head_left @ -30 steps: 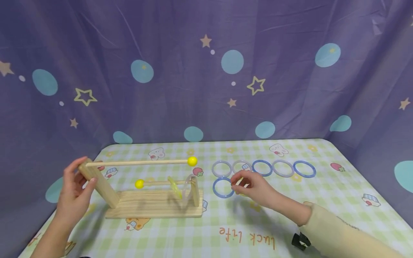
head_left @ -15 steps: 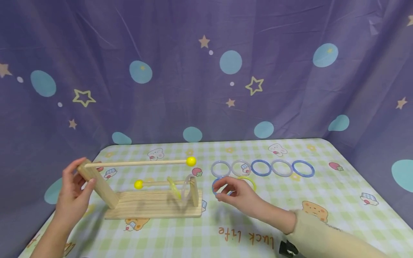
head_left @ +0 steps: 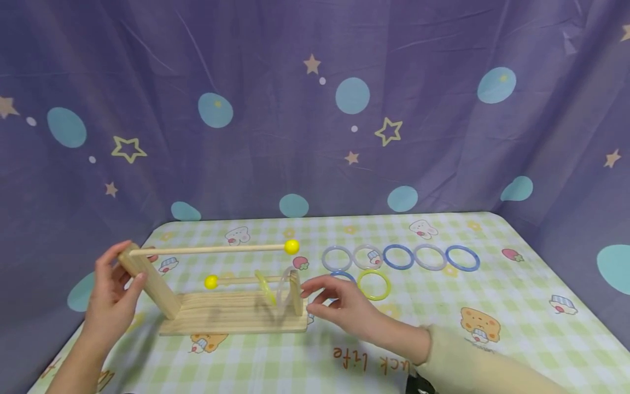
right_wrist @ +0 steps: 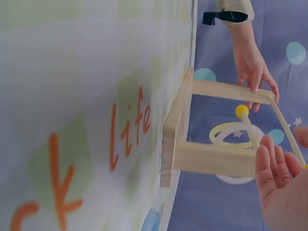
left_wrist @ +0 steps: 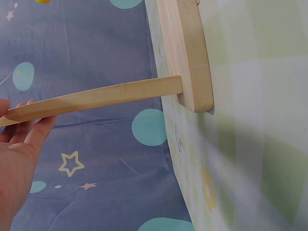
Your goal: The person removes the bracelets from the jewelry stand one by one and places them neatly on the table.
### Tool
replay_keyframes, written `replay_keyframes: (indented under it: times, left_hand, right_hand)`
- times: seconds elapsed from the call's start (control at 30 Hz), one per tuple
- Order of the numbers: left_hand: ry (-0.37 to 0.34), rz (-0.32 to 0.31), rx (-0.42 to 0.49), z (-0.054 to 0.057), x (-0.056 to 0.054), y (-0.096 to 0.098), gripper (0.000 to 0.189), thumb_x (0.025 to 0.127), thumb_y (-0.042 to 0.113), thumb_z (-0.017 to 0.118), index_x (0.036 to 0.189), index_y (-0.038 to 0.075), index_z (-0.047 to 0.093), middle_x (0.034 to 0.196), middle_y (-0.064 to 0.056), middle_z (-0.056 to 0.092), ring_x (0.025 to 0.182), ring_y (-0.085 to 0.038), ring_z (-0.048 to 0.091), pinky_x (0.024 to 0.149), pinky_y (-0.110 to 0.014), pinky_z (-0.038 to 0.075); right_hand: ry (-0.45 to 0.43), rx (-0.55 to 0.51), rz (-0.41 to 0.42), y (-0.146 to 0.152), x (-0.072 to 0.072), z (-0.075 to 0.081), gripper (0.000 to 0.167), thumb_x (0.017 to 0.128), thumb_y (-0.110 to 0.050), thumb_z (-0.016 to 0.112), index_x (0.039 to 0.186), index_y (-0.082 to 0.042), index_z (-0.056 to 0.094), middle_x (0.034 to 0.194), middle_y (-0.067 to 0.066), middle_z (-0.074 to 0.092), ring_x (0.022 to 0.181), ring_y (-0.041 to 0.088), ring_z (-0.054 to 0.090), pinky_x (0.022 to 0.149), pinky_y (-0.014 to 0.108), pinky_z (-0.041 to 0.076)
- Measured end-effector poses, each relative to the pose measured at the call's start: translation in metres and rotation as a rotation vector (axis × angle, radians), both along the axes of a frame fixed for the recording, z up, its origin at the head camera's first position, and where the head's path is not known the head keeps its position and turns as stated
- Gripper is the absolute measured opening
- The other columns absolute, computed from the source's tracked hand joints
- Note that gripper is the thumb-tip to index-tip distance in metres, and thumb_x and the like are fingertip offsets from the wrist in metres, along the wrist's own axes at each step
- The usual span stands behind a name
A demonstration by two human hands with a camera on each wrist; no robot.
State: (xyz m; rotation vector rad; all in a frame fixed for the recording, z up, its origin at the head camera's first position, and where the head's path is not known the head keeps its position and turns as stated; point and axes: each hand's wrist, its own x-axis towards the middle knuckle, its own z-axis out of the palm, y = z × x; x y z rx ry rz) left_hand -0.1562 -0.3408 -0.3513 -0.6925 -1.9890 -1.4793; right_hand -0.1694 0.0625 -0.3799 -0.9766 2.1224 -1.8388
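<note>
A wooden stand [head_left: 236,314] has a tall left post, a short right post and two rods tipped with yellow balls. My left hand [head_left: 114,293] grips the top of the tall post [left_wrist: 110,96], thumb in front and fingers behind. On the lower rod hang a yellow ring [head_left: 266,287] and a clear ring [head_left: 283,290]. Beside the short post [right_wrist: 216,159] is my right hand [head_left: 346,309], with fingers spread and nothing held. Its fingertips are at the post's outer side; I cannot tell whether they touch. A blue ring [head_left: 343,275] is partly hidden behind that hand.
A row of clear and blue rings, including a blue ring [head_left: 462,258] at its right end, lies on the checked tablecloth [head_left: 517,306]. In front of the row lies another yellow ring [head_left: 374,285]. A purple curtain [head_left: 275,137] hangs behind the table.
My right hand has moved left from beside the loose rings to the short post, uncovering the loose yellow ring. The left hand and the stand have stayed in place.
</note>
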Motion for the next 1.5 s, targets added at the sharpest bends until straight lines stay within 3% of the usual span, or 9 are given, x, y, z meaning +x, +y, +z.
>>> replay_keyframes:
  times: [0.4, 0.63, 0.9, 1.07, 1.27, 1.5]
  left_hand:
    - [0.008, 0.018, -0.030, 0.000, 0.000, 0.000, 0.065, 0.087, -0.028, 0.033, 0.146, -0.006, 0.016, 0.134, -0.004, 0.041, 0.116, -0.007, 0.053, 0.087, -0.012, 0.045]
    - [-0.001, 0.042, -0.049, 0.000, 0.001, -0.001, 0.065, 0.088, -0.027, 0.033, 0.147, -0.005, 0.016, 0.134, -0.002, 0.041, 0.116, -0.006, 0.053, 0.087, -0.011, 0.044]
    - [-0.006, 0.081, -0.053, -0.002, 0.001, 0.000, 0.066, 0.088, -0.028, 0.034, 0.147, -0.004, 0.017, 0.132, 0.000, 0.044, 0.115, -0.005, 0.053, 0.087, -0.010, 0.044]
    - [-0.006, 0.104, -0.062, -0.002, 0.002, 0.001, 0.067, 0.087, -0.028, 0.034, 0.147, -0.003, 0.018, 0.132, 0.002, 0.045, 0.115, -0.004, 0.053, 0.087, -0.010, 0.043]
    - [0.000, 0.081, -0.044, -0.002, 0.001, 0.001, 0.066, 0.087, -0.029, 0.034, 0.147, -0.004, 0.018, 0.132, 0.002, 0.046, 0.115, -0.005, 0.054, 0.087, -0.010, 0.044]
    - [0.026, 0.014, -0.023, -0.001, -0.001, 0.000, 0.065, 0.087, -0.029, 0.033, 0.146, -0.005, 0.018, 0.133, 0.000, 0.046, 0.117, -0.007, 0.054, 0.089, -0.012, 0.044]
  right_hand:
    - [0.023, -0.035, 0.090, -0.025, 0.007, -0.002, 0.040, 0.091, -0.004, 0.066, 0.130, 0.002, 0.057, 0.122, 0.023, 0.062, 0.095, 0.011, 0.065, 0.077, 0.028, 0.055]
    - [-0.040, -0.008, 0.125, -0.033, 0.008, -0.006, 0.044, 0.093, -0.005, 0.065, 0.135, 0.000, 0.054, 0.128, 0.016, 0.060, 0.098, 0.010, 0.064, 0.078, 0.026, 0.054]
    - [-0.065, 0.042, 0.137, -0.039, 0.007, -0.007, 0.048, 0.094, -0.008, 0.064, 0.140, -0.003, 0.051, 0.133, 0.014, 0.057, 0.103, 0.016, 0.064, 0.071, 0.022, 0.054]
    - [-0.086, 0.075, 0.115, -0.045, 0.005, -0.008, 0.047, 0.093, -0.008, 0.065, 0.139, -0.003, 0.052, 0.136, 0.013, 0.055, 0.103, 0.011, 0.063, 0.073, 0.021, 0.053]
    - [-0.106, 0.121, 0.070, -0.051, 0.005, -0.010, 0.042, 0.092, -0.008, 0.067, 0.132, 0.001, 0.057, 0.132, 0.012, 0.057, 0.099, 0.008, 0.064, 0.071, 0.019, 0.052]
    - [-0.105, 0.142, 0.047, -0.043, 0.009, -0.010, 0.040, 0.095, -0.017, 0.065, 0.133, -0.007, 0.057, 0.129, 0.009, 0.060, 0.098, 0.005, 0.063, 0.069, 0.020, 0.053]
